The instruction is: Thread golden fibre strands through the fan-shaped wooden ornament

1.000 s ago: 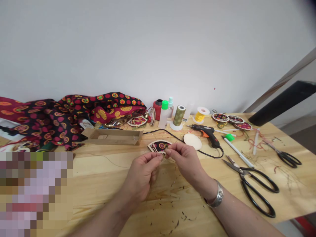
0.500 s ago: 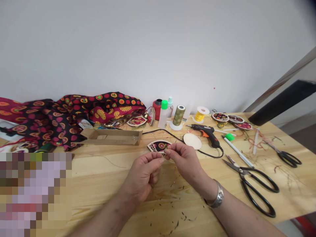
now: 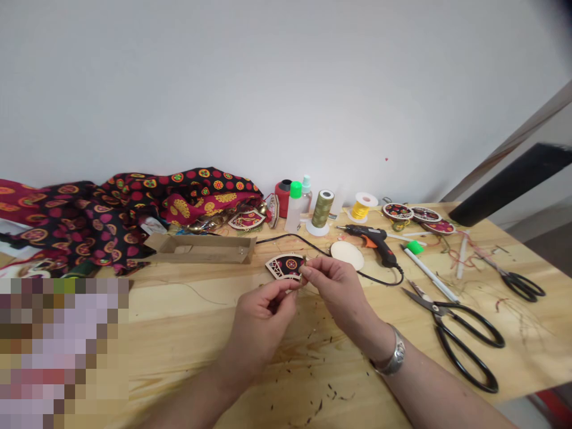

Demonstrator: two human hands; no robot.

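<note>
A pointed wooden ornament [image 3: 286, 266] with dark patterned fabric and a cut-out lattice lies just beyond my fingertips, its right end hidden by them. My left hand [image 3: 263, 316] has thumb and index finger pinched together at the ornament's lower right edge. My right hand [image 3: 333, 289], with a silver bracelet at the wrist, pinches at the ornament's right end. Whatever small piece is between the fingers is too small to make out. Just right of the ornament lies a pale round disc [image 3: 347, 255].
Big black-handled scissors [image 3: 469, 342] lie right of my right forearm, smaller scissors [image 3: 522, 286] beyond. A glue gun [image 3: 373, 238], thread spools [image 3: 322, 211] and bottles [image 3: 294, 208] stand behind. An open cardboard box [image 3: 201, 248] and patterned cloth [image 3: 111, 214] are at left.
My left hand's index finger has straightened along the ornament's lower edge and its thumb has dropped lower. More of the ornament's fabric now shows. My right hand has barely moved.
</note>
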